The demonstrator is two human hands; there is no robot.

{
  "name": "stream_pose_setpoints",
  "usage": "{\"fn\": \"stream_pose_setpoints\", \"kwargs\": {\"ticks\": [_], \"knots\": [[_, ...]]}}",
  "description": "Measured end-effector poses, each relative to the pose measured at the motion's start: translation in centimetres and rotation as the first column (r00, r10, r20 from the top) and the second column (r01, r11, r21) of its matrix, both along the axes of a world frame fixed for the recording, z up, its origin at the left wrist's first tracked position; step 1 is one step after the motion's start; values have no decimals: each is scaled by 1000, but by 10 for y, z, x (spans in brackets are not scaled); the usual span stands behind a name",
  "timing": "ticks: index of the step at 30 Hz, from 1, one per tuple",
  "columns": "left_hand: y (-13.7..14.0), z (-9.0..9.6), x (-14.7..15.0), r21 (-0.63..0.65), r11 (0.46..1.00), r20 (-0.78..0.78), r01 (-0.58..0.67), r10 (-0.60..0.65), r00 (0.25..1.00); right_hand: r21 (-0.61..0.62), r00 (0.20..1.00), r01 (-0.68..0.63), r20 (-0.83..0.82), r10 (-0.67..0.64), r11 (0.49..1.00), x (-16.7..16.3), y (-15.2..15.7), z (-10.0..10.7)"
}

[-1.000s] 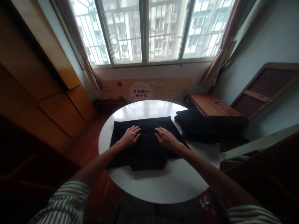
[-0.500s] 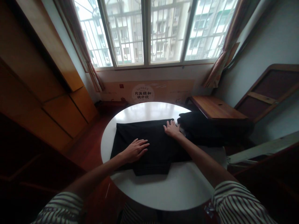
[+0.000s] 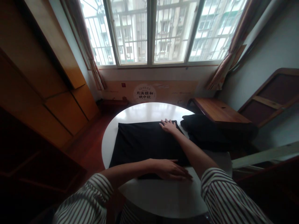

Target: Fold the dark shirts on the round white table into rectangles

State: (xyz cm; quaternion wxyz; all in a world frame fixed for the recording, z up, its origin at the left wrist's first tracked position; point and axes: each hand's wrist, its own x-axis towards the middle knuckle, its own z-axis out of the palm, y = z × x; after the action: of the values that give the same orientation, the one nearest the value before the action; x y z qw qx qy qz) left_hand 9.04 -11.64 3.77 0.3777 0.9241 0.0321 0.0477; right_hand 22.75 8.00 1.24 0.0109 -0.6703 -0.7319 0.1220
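I read 月满颐和 over 映中秋 in dark characters inside a pale circle on one tan panel (image 3: 163, 93) below the window (image 3: 150, 34); the smaller print is too fine for me. I count four panes and two curtains (image 3: 97, 74), one at each side. One round, glossy white table (image 3: 163, 199) carries one black cloth (image 3: 147, 141), matt and lightly creased, laid nearly flat, with one dark fabric pile (image 3: 204, 132) just beside it on the right; its layers I cannot count. My right hand (image 3: 168, 126) rests palm down on the cloth's far right corner, fingers spread. My left hand (image 3: 171, 170) reaches across its near edge, fingers outstretched; whether the fingertips touch the tabletop, I cannot tell. Two striped sleeves (image 3: 231, 196) cover my upper arms.
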Motion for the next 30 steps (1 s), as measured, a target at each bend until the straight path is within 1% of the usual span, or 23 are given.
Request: {"fn": "stream_pose_setpoints", "kwargs": {"ticks": [1,2,3,4,5,6,7,8,9,10,11,12,13,14,15,18,20,22,23,25,27,29,30], "knots": [[-5,6,-11,-74,997,39,-26,29,999,10,1000,6,3,-6,1000,-4,-1,1],[-7,11,-25,-128,987,82,-95,105,991,41,1000,2,5,-2,999,-9,-5,2],[-8,15,-42,-159,965,120,-209,229,966,90,1000,-17,4,17,996,-14,-11,2],[-7,16,-63,-163,916,153,-366,390,908,146,999,-51,-3,52,988,-20,-20,3],[-3,14,-86,-146,828,181,-541,560,808,195,995,-98,-17,103,976,-27,-31,4],[3,10,-111,-112,694,202,-712,717,667,230,985,-153,-40,167,961,-33,-43,5],[10,5,-136,-65,511,216,-857,846,487,247,969,-210,-72,234,946,-39,-56,6],[19,-2,-162,-22,312,227,-950,927,300,257,947,-264,-113,300,930,-44,-70,7],[27,-9,-186,12,127,216,-992,968,127,268,920,-312,-154,360,912,-49,-82,9],[34,-15,-207,38,-5,171,-999,985,1,287,892,-348,-191,409,893,-53,-93,9],[41,-19,-225,35,-104,106,-994,989,-100,311,868,-370,-220,445,875,-55,-103,10],[45,-21,-239,4,-161,23,-987,987,-161,332,851,-380,-240,467,863,-57,-110,9],[49,-21,-249,-47,-189,-60,-981,981,-186,342,844,-380,-253,474,859,-58,-114,8],[51,-19,-255,-113,-195,-140,-974,974,-178,341,844,-378,-255,471,861,-59,-116,5],[52,-16,-257,-186,-180,-209,-966,968,-140,333,851,-374,-248,463,866,-58,-117,3],[55,-5,-253,-413,-78,-346,-907,935,77,314,873,-365,-213,439,877,-55,-114,-8],[57,1,-246,-558,-47,-350,-829,919,183,325,873,-367,-204,444,871,-53,-111,-14],[59,6,-239,-676,-27,-271,-737,938,214,334,867,-373,-206,453,866,-53,-110,-18],[60,9,-234,-720,0,-207,-694,954,215,334,864,-374,-214,456,865,-53,-110,-19],[62,19,-218,-781,93,-60,-618,973,223,326,854,-358,-264,448,875,-54,-110,-18],[65,32,-193,-800,201,80,-565,970,231,316,821,-315,-384,424,895,-54,-108,-14],[67,45,-156,-787,308,195,-535,946,258,281,726,-246,-580,368,928,-50,-106,-6],[68,50,-133,-769,360,241,-529,929,281,240,645,-209,-695,319,948,-46,-104,-1]]}}
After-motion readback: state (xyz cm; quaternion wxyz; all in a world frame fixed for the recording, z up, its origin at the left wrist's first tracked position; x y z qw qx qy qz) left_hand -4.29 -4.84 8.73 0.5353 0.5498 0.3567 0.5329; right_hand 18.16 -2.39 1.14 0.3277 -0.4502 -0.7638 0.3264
